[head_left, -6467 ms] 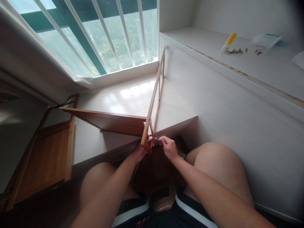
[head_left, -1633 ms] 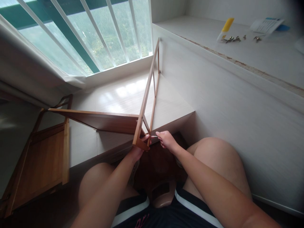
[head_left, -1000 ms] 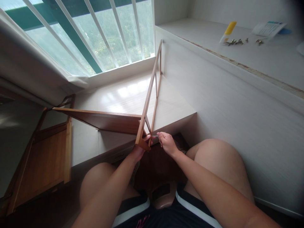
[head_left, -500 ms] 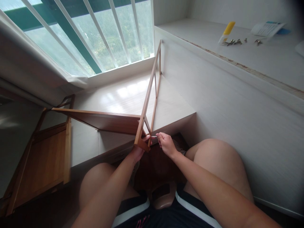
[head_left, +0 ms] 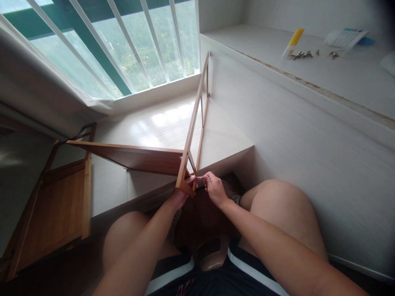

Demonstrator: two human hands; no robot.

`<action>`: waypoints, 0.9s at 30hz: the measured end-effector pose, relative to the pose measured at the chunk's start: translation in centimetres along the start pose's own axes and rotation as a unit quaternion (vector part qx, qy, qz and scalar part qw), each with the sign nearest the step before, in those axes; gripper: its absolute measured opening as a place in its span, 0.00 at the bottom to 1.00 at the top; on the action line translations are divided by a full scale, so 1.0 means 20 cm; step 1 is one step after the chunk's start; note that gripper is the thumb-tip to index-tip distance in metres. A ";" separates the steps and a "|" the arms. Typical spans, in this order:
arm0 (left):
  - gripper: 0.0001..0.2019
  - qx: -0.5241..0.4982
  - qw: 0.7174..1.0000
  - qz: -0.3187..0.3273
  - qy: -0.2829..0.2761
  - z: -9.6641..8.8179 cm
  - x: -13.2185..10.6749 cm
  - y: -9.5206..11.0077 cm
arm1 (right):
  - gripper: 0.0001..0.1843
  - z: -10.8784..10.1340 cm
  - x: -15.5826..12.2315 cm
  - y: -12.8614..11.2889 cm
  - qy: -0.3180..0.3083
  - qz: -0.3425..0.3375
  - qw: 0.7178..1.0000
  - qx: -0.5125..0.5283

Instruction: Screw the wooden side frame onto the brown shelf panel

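A slim brown wooden frame [head_left: 193,119] stands tilted between the white ledge and my knees, with its near corner closest to me. My left hand [head_left: 182,194] is wrapped round that corner from below, and its fingertips show beyond the upright. In my right hand [head_left: 214,187], closed in a pinch, is a thin silver metal rod [head_left: 200,177]. The rod points left and its tip meets the frame beside my left fingertips; what it fits into is too small to see. A wooden panel [head_left: 148,158] joins the frame near this corner and stretches left.
Another wooden panelled section [head_left: 63,201] leans at the left, by the curtain [head_left: 46,65]. On the raised white shelf [head_left: 256,41] are several metal screws [head_left: 304,54], a yellow-capped tube [head_left: 295,39] and a plastic packet [head_left: 345,38]. A barred window [head_left: 138,49] lies ahead.
Almost nothing differs. My right hand has shifted very slightly with the rod, whose tip stays at the frame. My left hand keeps its place on the corner.
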State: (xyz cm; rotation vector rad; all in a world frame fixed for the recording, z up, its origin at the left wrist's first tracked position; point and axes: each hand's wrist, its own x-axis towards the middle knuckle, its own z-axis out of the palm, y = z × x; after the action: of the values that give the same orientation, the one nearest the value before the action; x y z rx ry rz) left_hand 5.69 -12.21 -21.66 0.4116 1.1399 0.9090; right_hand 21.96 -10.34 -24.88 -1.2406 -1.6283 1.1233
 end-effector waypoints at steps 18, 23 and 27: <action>0.23 0.003 1.000 0.006 0.015 0.02 -0.02 0.01 | 0.29 -0.06 0.09 0.00 -0.088 0.057 0.995 0.001; 0.20 0.001 1.000 0.010 0.013 0.02 -0.02 0.01 | 0.23 -0.08 0.07 -0.05 -0.099 0.036 0.994 0.013; 0.20 -0.011 1.000 0.010 0.014 0.02 -0.02 0.01 | 0.20 -0.09 0.03 -0.07 -0.131 0.013 0.990 0.042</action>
State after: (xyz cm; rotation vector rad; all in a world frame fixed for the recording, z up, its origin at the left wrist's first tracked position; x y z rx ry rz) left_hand 5.87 -12.25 -21.15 0.3933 1.1527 0.9467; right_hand 23.18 -9.57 -22.84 -1.0991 -1.7384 1.4058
